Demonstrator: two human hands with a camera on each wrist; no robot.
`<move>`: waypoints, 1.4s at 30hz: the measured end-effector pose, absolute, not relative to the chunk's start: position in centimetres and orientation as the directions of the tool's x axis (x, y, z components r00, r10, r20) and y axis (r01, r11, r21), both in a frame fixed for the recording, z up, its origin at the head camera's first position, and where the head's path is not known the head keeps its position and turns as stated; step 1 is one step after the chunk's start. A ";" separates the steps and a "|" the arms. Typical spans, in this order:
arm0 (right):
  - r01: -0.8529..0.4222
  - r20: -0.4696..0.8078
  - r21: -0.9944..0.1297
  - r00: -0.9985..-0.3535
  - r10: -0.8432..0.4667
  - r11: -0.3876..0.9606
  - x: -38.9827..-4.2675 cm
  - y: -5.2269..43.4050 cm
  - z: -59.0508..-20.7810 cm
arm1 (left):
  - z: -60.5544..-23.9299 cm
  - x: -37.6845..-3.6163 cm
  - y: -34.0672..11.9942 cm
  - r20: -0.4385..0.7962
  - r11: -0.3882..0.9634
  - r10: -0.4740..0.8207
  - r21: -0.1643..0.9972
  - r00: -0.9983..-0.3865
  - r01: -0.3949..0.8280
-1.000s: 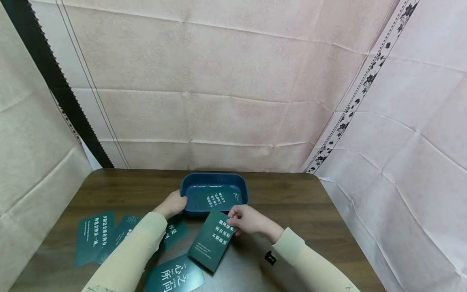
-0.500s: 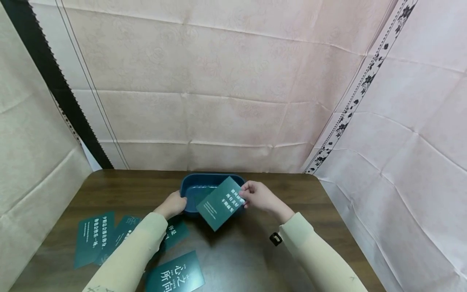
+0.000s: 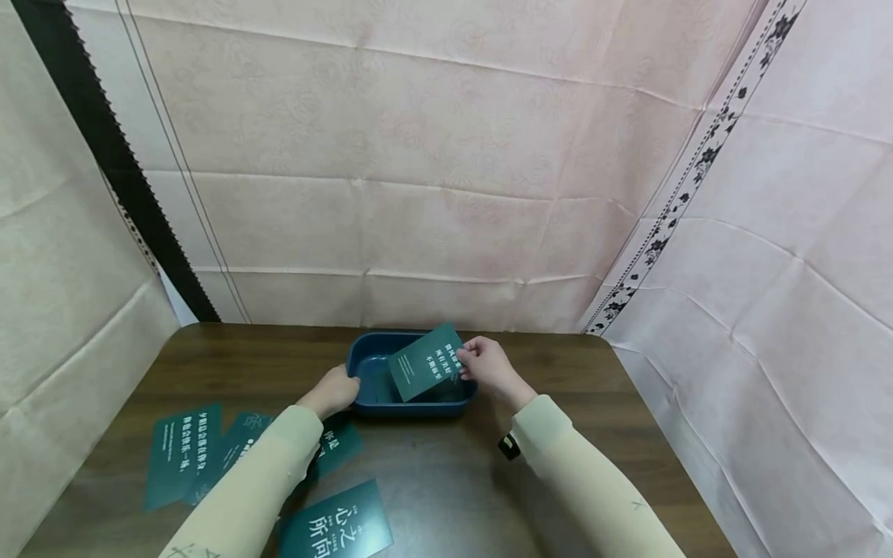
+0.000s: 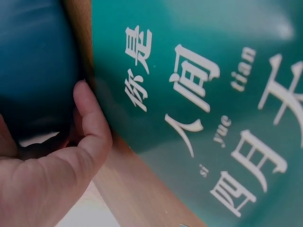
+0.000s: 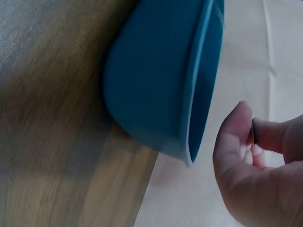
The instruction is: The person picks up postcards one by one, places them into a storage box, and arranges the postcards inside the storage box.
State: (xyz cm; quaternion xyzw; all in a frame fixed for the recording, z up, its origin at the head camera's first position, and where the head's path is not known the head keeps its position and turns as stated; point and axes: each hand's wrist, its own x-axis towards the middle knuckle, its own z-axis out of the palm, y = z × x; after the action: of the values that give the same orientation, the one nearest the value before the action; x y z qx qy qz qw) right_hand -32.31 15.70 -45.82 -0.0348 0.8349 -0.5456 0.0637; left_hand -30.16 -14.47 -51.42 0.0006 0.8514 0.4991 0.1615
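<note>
The green card [image 3: 427, 362] has travelled up off the table and now hangs tilted over the blue tray [image 3: 365, 405]. The right hand [image 3: 486, 366] pinches its right edge, fingertips [image 5: 238, 124] closed tight on it. The left hand [image 3: 335, 391] stays curled around the tray's near-left corner.

A dark green card [image 3: 427, 363] printed with white characters is hanging tilted over a blue tray [image 3: 363, 361], its far edge raised and its near edge dipping into the tray's hollow, and its right edge is sitting pinched between fingers. The tray, a shallow rounded oblong tub [image 5: 156, 90] with a thin rim, is standing upright toward the far middle of the dark wooden bench [image 3: 558, 403], with its left end being gripped.
</note>
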 end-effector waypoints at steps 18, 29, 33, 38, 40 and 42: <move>-0.069 -0.069 -0.522 -0.990 -0.123 0.850 -33.0 11.5 -47.3 | -51.1 -30.2 -14.0 -0.265 0.518 0.140 0.841 -0.954 -0.157; -0.003 -0.170 -0.369 -0.983 -0.070 0.930 -33.1 10.2 -48.0 | -51.1 -30.5 -14.1 -0.307 0.599 0.109 0.779 -0.945 -0.184; 0.001 -0.200 -0.345 -0.977 -0.072 0.939 -32.9 10.0 -48.0 | -51.1 -30.5 -14.0 -0.317 0.600 0.099 0.775 -0.943 -0.198; 0.019 -0.219 -0.327 -0.974 -0.056 0.945 -32.7 9.8 -48.3 | -51.1 -30.6 -13.8 -0.330 0.593 0.086 0.775 -0.940 -0.218; 0.023 -0.222 -0.327 -0.974 -0.053 0.945 -32.6 9.8 -48.3 | -51.0 -30.6 -13.8 -0.338 0.590 0.076 0.774 -0.938 -0.231; 0.023 -0.222 -0.322 -0.974 -0.052 0.946 -32.6 9.7 -48.4 | -51.0 -30.5 -13.8 -0.341 0.591 0.075 0.772 -0.937 -0.233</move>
State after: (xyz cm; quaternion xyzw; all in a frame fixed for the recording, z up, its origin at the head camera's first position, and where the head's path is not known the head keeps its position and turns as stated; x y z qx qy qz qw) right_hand -32.64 9.73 -48.40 -0.0074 0.9798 -0.1634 0.1146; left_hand -30.50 -13.77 -51.00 -0.0452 0.8752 0.4501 0.1713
